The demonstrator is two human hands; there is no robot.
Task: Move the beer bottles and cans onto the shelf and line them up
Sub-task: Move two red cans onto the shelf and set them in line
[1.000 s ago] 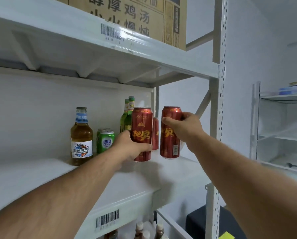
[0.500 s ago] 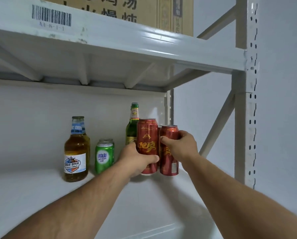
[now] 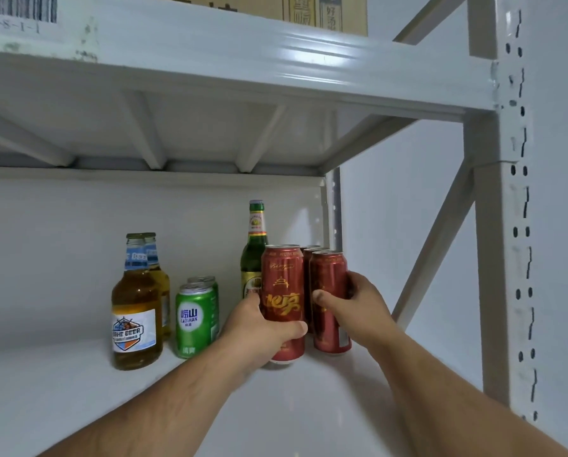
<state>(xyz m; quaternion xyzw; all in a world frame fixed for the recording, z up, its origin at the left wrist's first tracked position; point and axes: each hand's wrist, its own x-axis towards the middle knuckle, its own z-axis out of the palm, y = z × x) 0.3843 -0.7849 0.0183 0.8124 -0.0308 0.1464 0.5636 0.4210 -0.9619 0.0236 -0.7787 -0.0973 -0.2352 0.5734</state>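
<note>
step: setting two red cans down on the shelf (image 3: 309, 417), front of the right-hand group; judged as placement, release not yet done
left hand (image 3: 259, 328): fingers curled round the near red can (image 3: 282, 291), thumb across the front low on the label; firm wrap, nothing else held
right hand (image 3: 358, 308): fingers wrapped round the second red can (image 3: 329, 285) from the right side, thumb on the front
can positions: both upright, bases at or just off the shelf surface, contact hard to confirm; side by side, narrow gap between them
behind: more red cans (image 3: 312, 250), only tops visible; green bottle (image 3: 254, 255) just left of them, close to the left-hand can
rest of row: two amber bottles (image 3: 137, 308) and two green cans (image 3: 195, 319) further left, each pair one behind the other
how to do well: seat bases flat before loosening grip; line up right can with the cans behind it; keep left can square in front of the green bottle, no nudging it
release: open fingers outward, withdraw straight back toward shelf front
risk: left knuckles near the green cans; tall cans tip easily if dragged
</note>
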